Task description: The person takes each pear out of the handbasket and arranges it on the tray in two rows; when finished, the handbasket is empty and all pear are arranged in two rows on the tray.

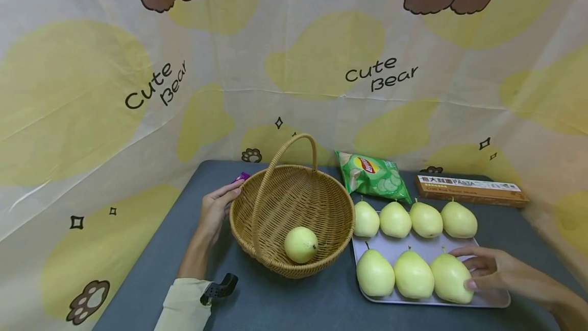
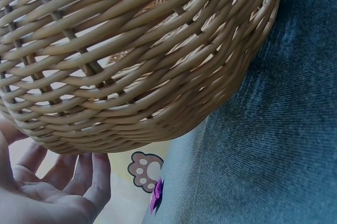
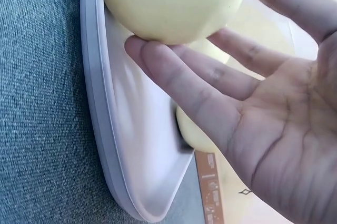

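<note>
A wicker basket (image 1: 294, 203) with an arched handle stands left of the tray, and a pale yellow-green pear (image 1: 300, 244) lies inside it. My left hand (image 1: 218, 211) touches the basket's left side near the rim, its fingers loosely extended. In the left wrist view the fingertips of that hand (image 2: 63, 184) are partly hidden behind the wicker. On a light purple tray (image 1: 492, 298) sit several more pears in two rows. My right hand (image 1: 489, 269) holds the rightmost front pear (image 1: 451, 277) between thumb and fingers. The right wrist view shows the fingers against this pear (image 3: 168, 5).
A green chip bag (image 1: 374, 176) leans behind the tray. To its right lies a long brown pasta box (image 1: 470, 191). A small purple packet (image 1: 241, 176) peeks out behind the basket's left rim. Patterned cloth hangs behind the blue-grey table (image 1: 285, 305).
</note>
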The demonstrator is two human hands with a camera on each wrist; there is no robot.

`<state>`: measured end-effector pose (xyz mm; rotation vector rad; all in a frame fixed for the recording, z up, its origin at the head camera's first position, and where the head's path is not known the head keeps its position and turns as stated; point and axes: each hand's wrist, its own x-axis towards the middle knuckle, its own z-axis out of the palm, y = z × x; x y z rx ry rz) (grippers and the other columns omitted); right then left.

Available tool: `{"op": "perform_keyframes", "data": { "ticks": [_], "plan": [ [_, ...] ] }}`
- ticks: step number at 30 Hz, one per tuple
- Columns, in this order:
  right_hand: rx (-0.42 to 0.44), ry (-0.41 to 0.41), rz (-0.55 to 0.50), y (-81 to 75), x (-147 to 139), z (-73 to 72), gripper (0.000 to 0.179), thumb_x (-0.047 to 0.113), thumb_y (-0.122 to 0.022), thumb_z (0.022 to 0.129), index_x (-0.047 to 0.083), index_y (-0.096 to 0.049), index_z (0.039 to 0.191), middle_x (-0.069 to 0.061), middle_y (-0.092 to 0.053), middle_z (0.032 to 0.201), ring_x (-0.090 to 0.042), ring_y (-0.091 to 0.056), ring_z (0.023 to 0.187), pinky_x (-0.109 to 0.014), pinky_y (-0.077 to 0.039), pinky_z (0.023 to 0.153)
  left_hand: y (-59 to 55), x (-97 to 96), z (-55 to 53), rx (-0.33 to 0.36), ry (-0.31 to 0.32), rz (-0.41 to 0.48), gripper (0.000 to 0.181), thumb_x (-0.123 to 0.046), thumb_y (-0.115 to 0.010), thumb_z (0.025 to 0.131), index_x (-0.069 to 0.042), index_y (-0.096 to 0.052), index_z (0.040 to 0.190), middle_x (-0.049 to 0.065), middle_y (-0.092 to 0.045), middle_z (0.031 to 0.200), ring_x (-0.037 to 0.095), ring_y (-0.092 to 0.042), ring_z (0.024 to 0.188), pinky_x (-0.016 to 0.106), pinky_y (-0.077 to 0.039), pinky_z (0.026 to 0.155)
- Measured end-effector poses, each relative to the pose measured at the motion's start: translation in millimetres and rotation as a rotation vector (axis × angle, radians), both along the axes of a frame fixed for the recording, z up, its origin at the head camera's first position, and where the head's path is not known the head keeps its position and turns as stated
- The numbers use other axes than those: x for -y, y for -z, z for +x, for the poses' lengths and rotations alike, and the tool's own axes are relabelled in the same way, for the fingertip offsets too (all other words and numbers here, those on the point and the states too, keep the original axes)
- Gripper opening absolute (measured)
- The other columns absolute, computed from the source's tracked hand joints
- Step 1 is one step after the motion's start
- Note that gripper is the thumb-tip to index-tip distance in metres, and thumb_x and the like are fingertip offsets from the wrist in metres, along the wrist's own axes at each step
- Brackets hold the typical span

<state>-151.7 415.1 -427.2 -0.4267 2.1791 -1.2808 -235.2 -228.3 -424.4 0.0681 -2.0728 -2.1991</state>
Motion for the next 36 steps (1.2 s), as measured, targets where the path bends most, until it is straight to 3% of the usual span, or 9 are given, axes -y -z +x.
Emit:
{"op": "perform_keyframes", "data": {
  "ticks": [5,11,20,23,27,30,32,36],
  "plan": [
    [0.008,-0.037,-0.035,2.4,-2,1.4,0.051,0.004,-0.056,0.106,0.023,-0.055,0.153,0.022,-0.065,0.136,0.004,-0.06,0.119,-0.019,-0.054,0.089,0.5,0.3,-0.2,-0.001,-0.005,0.006,0.041,-0.023,-0.069,0.105,-0.003,-0.069,0.141,0.007,-0.065,0.148,0.01,-0.07,0.118,0.027,-0.063,0.088],
    [-0.028,-0.041,0.001,7.1,-1,-0.1,0.055,0.006,-0.056,0.106,-0.001,-0.043,0.159,0.035,-0.057,0.138,0.008,-0.056,0.12,-0.02,-0.052,0.088,0.6,0.7,-0.4,0.002,0.0,0.005,0.041,-0.023,-0.069,0.105,-0.003,-0.068,0.141,0.007,-0.064,0.15,0.009,-0.07,0.118,0.027,-0.063,0.088],
    [-0.011,-0.018,0.023,8.1,2,-2.3,0.059,0.009,-0.057,0.107,-0.011,-0.035,0.158,0.038,-0.055,0.134,0.008,-0.058,0.117,-0.02,-0.054,0.087,0.2,0.6,0.6,0.006,0.009,-0.005,0.043,-0.024,-0.068,0.106,-0.003,-0.067,0.143,0.009,-0.062,0.152,0.01,-0.069,0.12,0.026,-0.063,0.089],
    [-0.018,-0.006,0.042,7.0,3,-1.3,0.06,0.01,-0.058,0.107,-0.011,-0.034,0.158,0.02,-0.056,0.144,0.008,-0.057,0.116,-0.021,-0.054,0.087,0.7,0.7,-0.1,0.004,0.007,-0.009,0.042,-0.025,-0.068,0.106,-0.004,-0.068,0.142,0.008,-0.063,0.151,0.011,-0.069,0.12,0.026,-0.062,0.089],
    [-0.033,0.01,0.07,4.3,4,0.3,0.06,0.012,-0.057,0.107,-0.009,-0.035,0.159,-0.024,-0.05,0.154,0.01,-0.056,0.117,-0.022,-0.054,0.086,1.5,0.8,-0.4,0.002,0.005,-0.012,0.042,-0.025,-0.068,0.106,-0.005,-0.068,0.142,0.007,-0.064,0.15,0.011,-0.069,0.12,0.027,-0.063,0.089],
    [-0.061,0.013,0.086,1.9,4,0.9,0.059,0.013,-0.056,0.108,-0.002,-0.037,0.161,-0.037,-0.043,0.156,0.01,-0.055,0.118,-0.023,-0.053,0.085,1.6,0.7,-0.2,0.0,0.005,-0.009,0.041,-0.024,-0.068,0.106,-0.005,-0.068,0.142,0.008,-0.063,0.151,0.011,-0.069,0.12,0.027,-0.063,0.089],
    [-0.114,0.004,0.095,0.6,4,1.4,0.057,0.012,-0.056,0.108,0.003,-0.04,0.162,-0.031,-0.048,0.155,0.009,-0.056,0.119,-0.023,-0.053,0.084,1.5,0.7,0.3,-0.004,0.005,-0.006,0.041,-0.024,-0.068,0.106,-0.004,-0.068,0.142,0.01,-0.061,0.153,0.01,-0.069,0.12,0.026,-0.063,0.088],
    [-0.265,-0.009,0.076,-2.9,6,2.3,0.055,0.005,-0.058,0.106,0.006,-0.044,0.16,0.007,-0.06,0.149,0.007,-0.058,0.12,-0.022,-0.055,0.083,1.3,0.7,0.4,-0.007,0.003,0.0,0.041,-0.023,-0.068,0.106,-0.004,-0.068,0.142,0.011,-0.06,0.154,0.01,-0.07,0.118,0.026,-0.063,0.087]
  ]
}}
